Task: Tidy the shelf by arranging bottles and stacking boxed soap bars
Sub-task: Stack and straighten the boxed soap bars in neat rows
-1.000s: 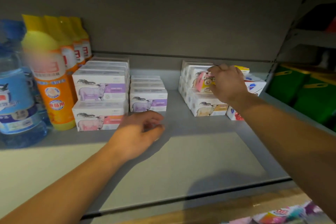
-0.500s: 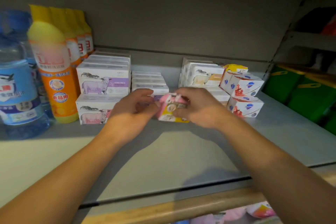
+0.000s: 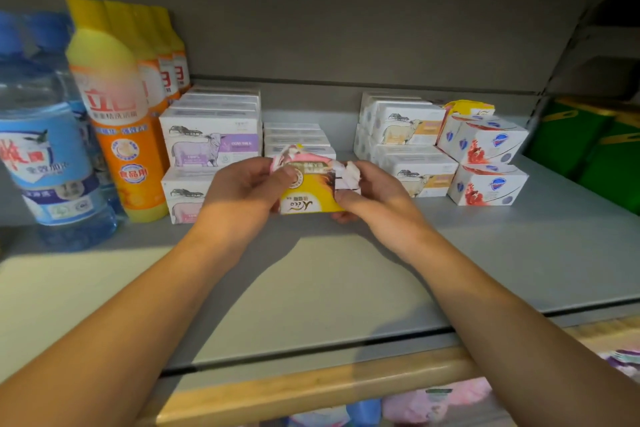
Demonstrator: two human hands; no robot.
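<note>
Both hands hold a yellow and pink soap box [image 3: 309, 191] above the middle of the grey shelf [image 3: 346, 274]. My left hand [image 3: 242, 192] grips its left end and my right hand [image 3: 374, 194] grips its right end. Behind them, white soap boxes with a sheep print [image 3: 211, 139] stand stacked at the left, with a lower row [image 3: 298, 140] beside them. More sheep boxes [image 3: 412, 149] are stacked at the right, next to two white boxes with a blue shield [image 3: 485, 163]. Another yellow box [image 3: 467, 107] lies behind those.
Orange and yellow detergent bottles [image 3: 117, 121] stand in a row at the left, beside blue water bottles [image 3: 41, 149]. Green packs [image 3: 595, 146] fill the neighbouring bay at the right. A wooden rail [image 3: 311, 388] runs below the shelf's front edge.
My right hand took the yellow and pink box from the right stacks and brought it to the middle. My left hand rose and gripped its other end.
</note>
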